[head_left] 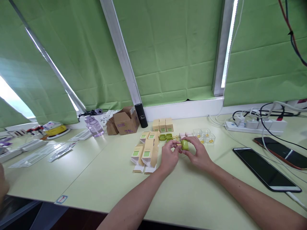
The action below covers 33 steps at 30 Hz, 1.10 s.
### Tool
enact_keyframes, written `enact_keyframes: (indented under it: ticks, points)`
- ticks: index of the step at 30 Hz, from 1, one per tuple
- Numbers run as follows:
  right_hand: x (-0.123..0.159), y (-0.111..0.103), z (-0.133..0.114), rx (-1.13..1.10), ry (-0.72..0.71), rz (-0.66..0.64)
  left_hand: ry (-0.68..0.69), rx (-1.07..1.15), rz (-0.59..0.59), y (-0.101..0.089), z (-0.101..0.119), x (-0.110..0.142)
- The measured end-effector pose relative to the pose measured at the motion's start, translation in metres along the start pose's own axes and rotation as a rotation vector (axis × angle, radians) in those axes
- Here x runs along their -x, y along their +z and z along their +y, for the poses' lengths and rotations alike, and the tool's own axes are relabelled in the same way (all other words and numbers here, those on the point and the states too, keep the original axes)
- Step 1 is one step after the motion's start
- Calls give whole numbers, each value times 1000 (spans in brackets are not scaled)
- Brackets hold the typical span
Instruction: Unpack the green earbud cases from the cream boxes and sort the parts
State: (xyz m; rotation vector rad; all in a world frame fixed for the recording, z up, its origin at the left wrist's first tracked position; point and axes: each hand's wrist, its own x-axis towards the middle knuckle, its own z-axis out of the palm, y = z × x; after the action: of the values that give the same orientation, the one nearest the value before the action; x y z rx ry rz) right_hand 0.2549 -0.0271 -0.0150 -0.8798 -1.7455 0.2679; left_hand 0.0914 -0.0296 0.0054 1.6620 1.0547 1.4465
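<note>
"two bare hands; what do they grip?"

"the right hand [198, 153] has its fingertips around a small glossy green rounded cup [184, 145], nearer than the black cylindrical flask [141, 115] and to its right. the left hand [170, 156] pinches a tiny yellowish piece [179, 144] beside the cup, too small to make out."

"and the surface?"

"a smooth, pale yellow-green tabletop [96, 179]. right of the flask stand three tan card boxes [162, 125]; left of it, an open brown cardboard carton [127, 122], then a clear purple-tinted plastic bottle [94, 126]."

"the room?"

"behind the flask, green fabric blinds [177, 48] hang between grey window posts [121, 48]. far to its right lie a white power strip [256, 126] and two dark-screened phones [266, 167]."
</note>
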Motion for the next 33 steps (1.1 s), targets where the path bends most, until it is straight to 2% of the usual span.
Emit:
enact_keyframes:
  ticks: [20, 22, 26, 28, 33]
  points:
    - [2, 0, 3, -35, 49, -24, -34, 46, -36, -1, -4, -2]
    - [1, 1, 0, -86, 90, -32, -34, 58, -28, 0, -1, -1]
    - [0, 4, -7, -334, 203, -52, -6, 28, 0, 2, 3, 1]
    - [-2, 5, -9, -405, 214, -50, 21, -11, 4, 2, 3, 1]
    - [-6, 1, -3, -320, 176, -22, 34, -109, 7, -2, 2, 1]
